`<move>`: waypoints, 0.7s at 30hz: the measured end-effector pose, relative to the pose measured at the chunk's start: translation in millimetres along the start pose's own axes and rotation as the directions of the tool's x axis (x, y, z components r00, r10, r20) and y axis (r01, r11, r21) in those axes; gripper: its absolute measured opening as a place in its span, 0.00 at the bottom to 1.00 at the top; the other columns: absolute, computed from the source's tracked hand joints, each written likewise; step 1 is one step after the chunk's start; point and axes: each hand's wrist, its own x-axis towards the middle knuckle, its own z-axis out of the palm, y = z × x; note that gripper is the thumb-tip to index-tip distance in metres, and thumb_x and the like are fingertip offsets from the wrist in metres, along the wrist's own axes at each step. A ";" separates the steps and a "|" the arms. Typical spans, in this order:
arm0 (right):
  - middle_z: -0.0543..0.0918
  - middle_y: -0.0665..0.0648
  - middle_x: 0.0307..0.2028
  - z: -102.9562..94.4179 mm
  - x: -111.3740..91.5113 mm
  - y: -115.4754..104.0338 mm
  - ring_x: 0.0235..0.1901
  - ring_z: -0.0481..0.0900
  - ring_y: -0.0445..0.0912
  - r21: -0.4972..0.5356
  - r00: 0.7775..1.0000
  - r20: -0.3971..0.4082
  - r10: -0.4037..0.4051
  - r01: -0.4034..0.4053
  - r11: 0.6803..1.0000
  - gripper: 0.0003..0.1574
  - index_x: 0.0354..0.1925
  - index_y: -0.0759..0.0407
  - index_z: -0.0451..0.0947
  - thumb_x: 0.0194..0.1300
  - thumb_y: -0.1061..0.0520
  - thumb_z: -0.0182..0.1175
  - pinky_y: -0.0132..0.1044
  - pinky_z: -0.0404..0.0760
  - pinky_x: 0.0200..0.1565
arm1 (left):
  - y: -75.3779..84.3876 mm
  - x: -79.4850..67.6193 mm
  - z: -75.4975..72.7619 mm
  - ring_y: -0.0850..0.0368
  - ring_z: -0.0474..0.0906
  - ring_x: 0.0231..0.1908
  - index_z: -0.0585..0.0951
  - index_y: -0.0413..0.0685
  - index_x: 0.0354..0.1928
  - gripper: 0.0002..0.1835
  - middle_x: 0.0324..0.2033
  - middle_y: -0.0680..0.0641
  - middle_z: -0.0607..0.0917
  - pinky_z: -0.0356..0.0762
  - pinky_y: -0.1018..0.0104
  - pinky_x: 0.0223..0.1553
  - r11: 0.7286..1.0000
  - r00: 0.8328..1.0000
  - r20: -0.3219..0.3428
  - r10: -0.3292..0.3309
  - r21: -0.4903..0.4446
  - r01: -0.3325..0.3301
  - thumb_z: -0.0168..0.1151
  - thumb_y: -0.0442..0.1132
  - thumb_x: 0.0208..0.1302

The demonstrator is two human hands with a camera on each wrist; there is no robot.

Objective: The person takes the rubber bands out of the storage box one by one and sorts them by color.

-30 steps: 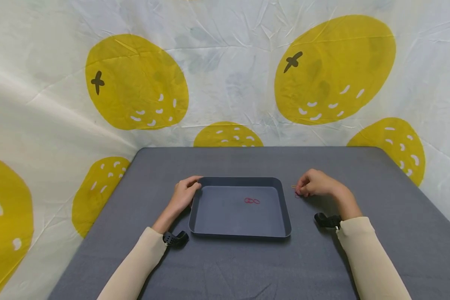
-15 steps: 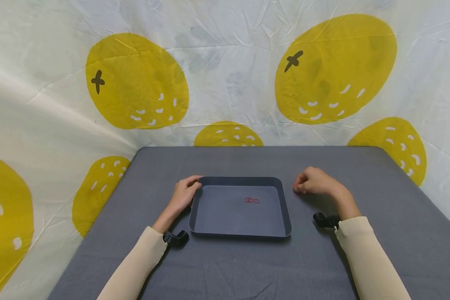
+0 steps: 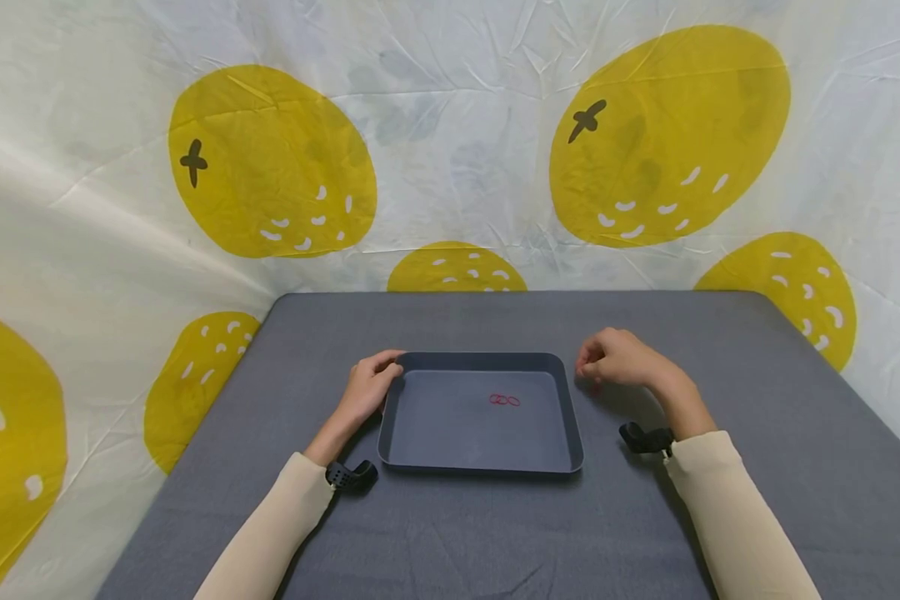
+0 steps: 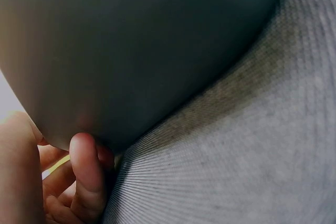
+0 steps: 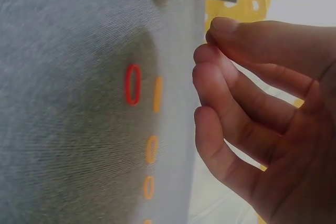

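Observation:
My left hand [image 3: 366,390] grips the far left corner of a dark grey tray [image 3: 450,437], thumb at the rim and other fingers against the outside. Three small red rubber bands [image 3: 502,401] lie on the tray floor, right of its middle. Just right of the tray, my right hand [image 3: 621,358] is above the table, thumb and forefinger pinched together. A trace of red shows at those fingertips in the head view; the pinched band is mostly hidden. Below that hand, another red rubber band [image 5: 128,85] lies on the cloth beside several orange rubber bands [image 5: 157,95].
A grey cloth [image 3: 495,533] covers the table. Behind it hangs a white curtain [image 3: 465,167] with yellow fruit prints. The tray's raised wall [image 3: 572,417] stands between the right hand and the bands inside. Black straps [image 3: 351,477] are on both wrists.
My right hand has risen slightly and moved left toward the tray, its thumb and forefinger staying together. The left hand, the tray and the red bands inside have stayed in place.

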 end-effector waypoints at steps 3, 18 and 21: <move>0.82 0.50 0.21 -2.3 -0.1 -3.6 0.24 0.76 0.42 -0.008 1.000 -0.011 0.001 -0.001 1.000 0.04 0.34 0.59 0.87 0.65 0.62 0.66 0.35 0.73 0.30 | -0.5 -0.1 0.3 0.58 0.82 0.27 0.86 0.59 0.59 0.17 0.45 0.47 0.92 0.81 0.66 0.34 1.000 1.000 -0.005 0.004 0.007 -0.004 0.58 0.42 0.72; 0.87 0.56 0.27 -5.1 1.1 -27.0 0.25 0.77 0.42 -0.008 0.996 -0.077 -0.053 0.053 0.999 0.04 0.35 0.59 0.87 0.67 0.60 0.67 0.35 0.75 0.31 | -0.8 0.6 0.1 0.57 0.83 0.29 0.86 0.59 0.58 0.17 0.47 0.47 0.91 0.80 0.66 0.34 1.000 1.000 -0.007 -0.011 0.011 0.011 0.58 0.42 0.72; 0.87 0.57 0.28 -4.5 1.5 -31.2 0.25 0.77 0.42 0.003 0.996 -0.069 -0.064 0.065 0.998 0.04 0.36 0.59 0.88 0.68 0.60 0.67 0.36 0.76 0.31 | -0.9 0.5 0.3 0.55 0.84 0.31 0.86 0.59 0.59 0.17 0.47 0.47 0.91 0.81 0.64 0.36 1.000 1.000 -0.003 -0.014 0.005 0.014 0.58 0.43 0.73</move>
